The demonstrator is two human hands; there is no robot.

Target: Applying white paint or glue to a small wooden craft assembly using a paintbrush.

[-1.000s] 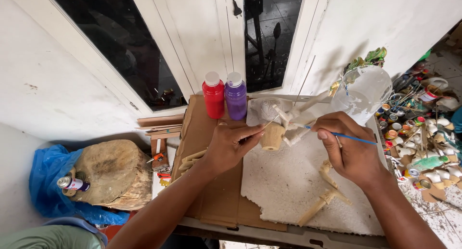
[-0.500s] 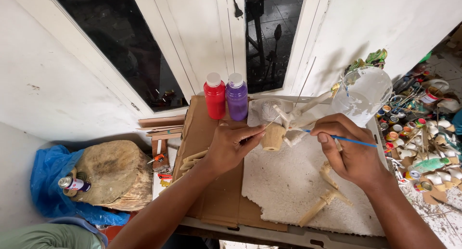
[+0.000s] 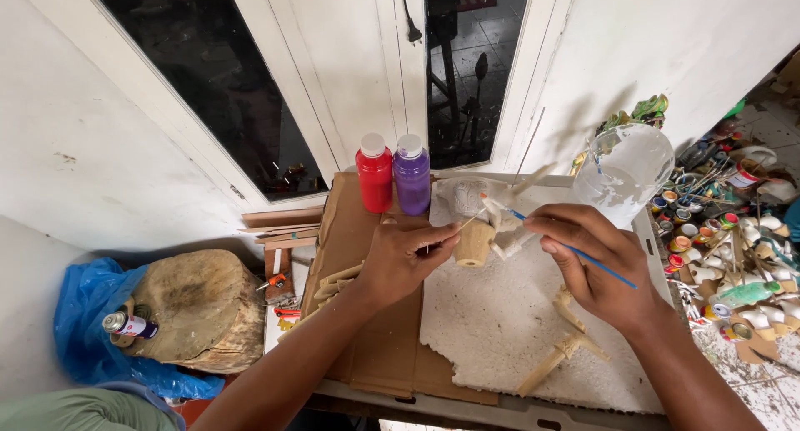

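Painting a small wooden figure at the bench.

The left hand (image 3: 404,260) pinches a thin stick carrying the figure (image 3: 487,231) above the white foam sheet (image 3: 508,331); the right hand (image 3: 596,264) grips a blue brush (image 3: 583,254), its tip at the figure. Red bottle (image 3: 374,174) and purple bottle (image 3: 411,176) stand just behind on cardboard (image 3: 375,356).

- A red bottle (image 3: 375,178) with a white cap stands upright at the back of the tabletop (image 3: 392,389).
- A purple bottle (image 3: 412,179), also white-capped, stands touching it on the right.
- A small spray can (image 3: 129,324) (label too small to make out) lies on a wood stump (image 3: 200,306) at left.
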